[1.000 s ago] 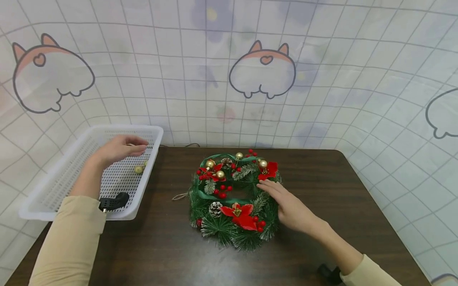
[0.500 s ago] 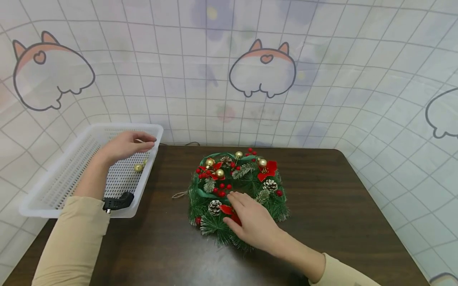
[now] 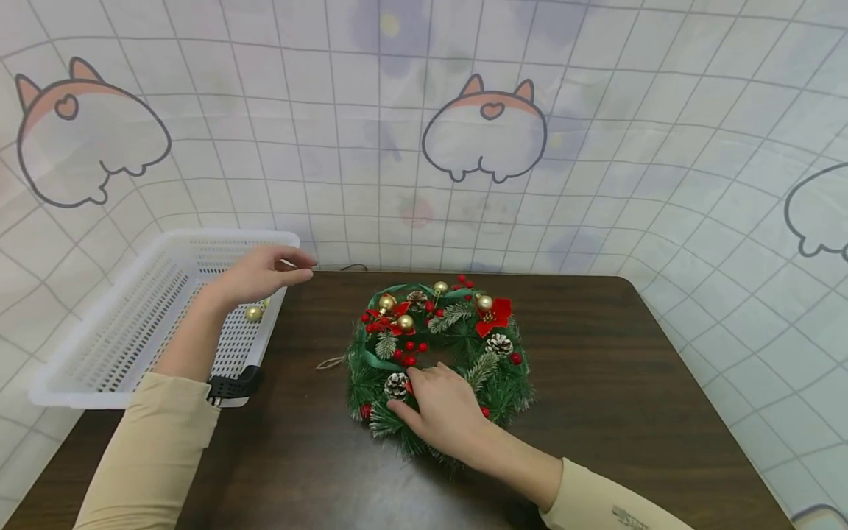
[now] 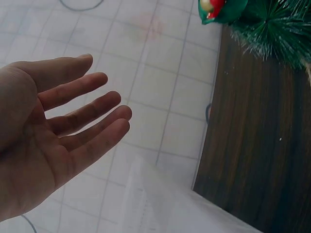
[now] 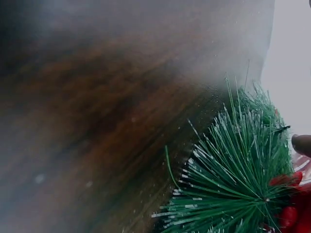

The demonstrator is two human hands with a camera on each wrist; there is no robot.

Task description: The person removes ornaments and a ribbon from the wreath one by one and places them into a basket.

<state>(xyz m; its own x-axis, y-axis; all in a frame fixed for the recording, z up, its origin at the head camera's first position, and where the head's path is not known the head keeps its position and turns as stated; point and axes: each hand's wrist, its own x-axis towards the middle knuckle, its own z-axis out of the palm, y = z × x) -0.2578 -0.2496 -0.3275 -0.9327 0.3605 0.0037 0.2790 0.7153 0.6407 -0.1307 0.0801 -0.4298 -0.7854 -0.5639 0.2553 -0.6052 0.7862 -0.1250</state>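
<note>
A green wreath (image 3: pixel 497 383) with red flowers, red berries, pinecones and gold balls lies on the dark wooden table. The right hand (image 3: pixel 450 416) is over its front part and covers the front red flower; whether the fingertips grip anything there cannot be told. In the right wrist view, green needles (image 5: pixel 233 179) and a bit of a fingertip (image 5: pixel 302 144) show. The left hand (image 3: pixel 258 276) hovers above the basket's right rim, holding nothing. Its fingers are spread and relaxed in the left wrist view (image 4: pixel 73 111).
A white perforated basket (image 3: pixel 49 386) stands at the left of the table (image 3: pixel 629 383), with a gold ball (image 3: pixel 254 313) inside near its right wall. A thin cord loop (image 3: pixel 331 363) sticks out left of the wreath. A patterned sheet (image 3: pixel 371 206) hangs behind.
The right hand has moved left from the wreath's right side to its front, uncovering a pinecone and covering the front flower. The left hand has shifted right, over the basket's rim.
</note>
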